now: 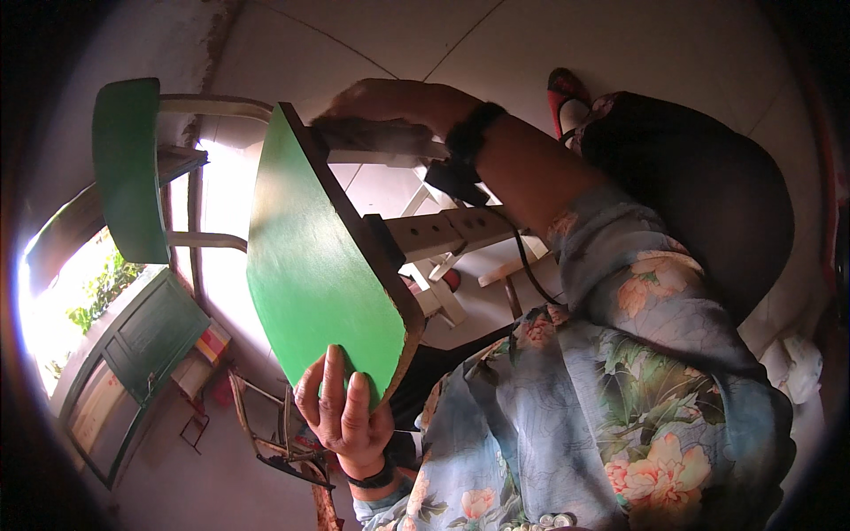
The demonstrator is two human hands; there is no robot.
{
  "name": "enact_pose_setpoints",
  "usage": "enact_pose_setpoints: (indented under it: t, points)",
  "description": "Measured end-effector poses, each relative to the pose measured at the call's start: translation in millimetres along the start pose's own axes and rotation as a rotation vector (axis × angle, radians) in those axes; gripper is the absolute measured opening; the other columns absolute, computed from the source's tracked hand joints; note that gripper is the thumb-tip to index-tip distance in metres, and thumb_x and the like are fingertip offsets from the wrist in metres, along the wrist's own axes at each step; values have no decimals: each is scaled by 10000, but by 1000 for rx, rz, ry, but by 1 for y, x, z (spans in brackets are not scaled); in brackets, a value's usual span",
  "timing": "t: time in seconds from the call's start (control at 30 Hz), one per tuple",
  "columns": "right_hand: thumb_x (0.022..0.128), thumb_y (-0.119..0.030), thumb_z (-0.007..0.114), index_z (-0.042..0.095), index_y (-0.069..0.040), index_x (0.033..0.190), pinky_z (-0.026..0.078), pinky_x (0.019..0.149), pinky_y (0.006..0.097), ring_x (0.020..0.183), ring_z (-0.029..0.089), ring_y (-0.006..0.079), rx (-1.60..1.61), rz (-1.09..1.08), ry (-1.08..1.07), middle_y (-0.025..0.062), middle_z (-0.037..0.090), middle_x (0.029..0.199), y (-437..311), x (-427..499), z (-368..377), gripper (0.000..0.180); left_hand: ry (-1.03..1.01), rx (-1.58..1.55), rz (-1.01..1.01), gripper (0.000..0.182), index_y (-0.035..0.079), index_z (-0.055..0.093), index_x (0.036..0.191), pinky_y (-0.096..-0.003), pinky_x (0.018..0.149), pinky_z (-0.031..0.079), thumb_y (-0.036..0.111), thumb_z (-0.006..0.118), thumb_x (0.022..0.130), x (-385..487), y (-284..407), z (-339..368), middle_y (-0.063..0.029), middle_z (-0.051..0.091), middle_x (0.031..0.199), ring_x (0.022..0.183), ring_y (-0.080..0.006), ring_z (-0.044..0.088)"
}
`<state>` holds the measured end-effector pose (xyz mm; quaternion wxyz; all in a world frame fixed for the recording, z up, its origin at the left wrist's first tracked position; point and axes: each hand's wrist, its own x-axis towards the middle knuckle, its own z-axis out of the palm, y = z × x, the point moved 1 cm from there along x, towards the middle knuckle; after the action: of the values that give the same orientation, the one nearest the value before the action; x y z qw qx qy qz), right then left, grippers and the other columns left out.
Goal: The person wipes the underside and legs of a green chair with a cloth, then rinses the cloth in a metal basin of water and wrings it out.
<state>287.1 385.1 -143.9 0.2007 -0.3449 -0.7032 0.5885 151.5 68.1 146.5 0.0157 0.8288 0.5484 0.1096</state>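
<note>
A chair with a green seat panel (319, 265), a green backrest (129, 172) and a pale metal frame (425, 235) stands before me. My left hand (345, 405) grips the near corner of the seat, several fingers flat on the green face; its thumb is hidden. Past the seat's dark edge, my right hand (388, 109) is bent down over the frame beside the seat. Shadow and blur hide its fingertips, and a dark shape beneath it cannot be made out. A black wrist strap (475, 133) with a box and cable (524, 259) is on that arm.
A green door panel (156, 335) stands at the left near a bright opening with plants (103, 292). Below it is an old chair frame (265, 425). A small wooden stool (508, 272) shows behind the frame. My dark-trousered leg (697, 199) extends at right, over a tiled floor (465, 40).
</note>
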Motion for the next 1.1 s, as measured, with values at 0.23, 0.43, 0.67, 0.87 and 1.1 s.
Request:
enact_pose_setpoints:
  t: [0.23,0.43,0.67,0.87,1.1]
  points:
    - [1017,-230,520,650,-72,1199,495,944,424,1053,667,270,138,-42,139,124,679,1170,-2,-41,7,273,3,4,-13,384,174,590,1277,-478,924,483,106,598,899,-8,5,-1,-186,662,1271,1072,-374,633]
    - [900,-426,565,689,-127,1001,490,935,397,1006,653,310,-674,-20,89,121,658,1026,92,-94,43,339,46,-2,6,395,153,620,1254,-469,936,480,89,619,864,-5,2,0,-185,674,1257,1070,-377,633]
    - [821,-452,652,724,-10,990,497,706,428,783,671,294,-335,534,25,146,727,912,122,-110,47,479,99,-55,23,441,115,661,1230,-434,937,497,26,635,799,-7,-21,9,-176,677,1260,1060,-370,641]
    - [843,-372,646,743,-64,951,501,769,444,795,663,310,-778,479,-536,162,721,919,25,-145,16,340,110,-62,92,579,108,678,1255,-408,889,529,-8,648,688,-7,-54,20,-139,671,1271,1026,-345,641]
    - [846,-383,650,741,-45,992,518,769,451,829,679,313,-752,307,-1226,176,728,929,-41,-189,73,379,188,-148,181,680,146,661,1298,-399,908,538,-72,602,657,6,-85,48,-79,664,1286,1069,-324,624]
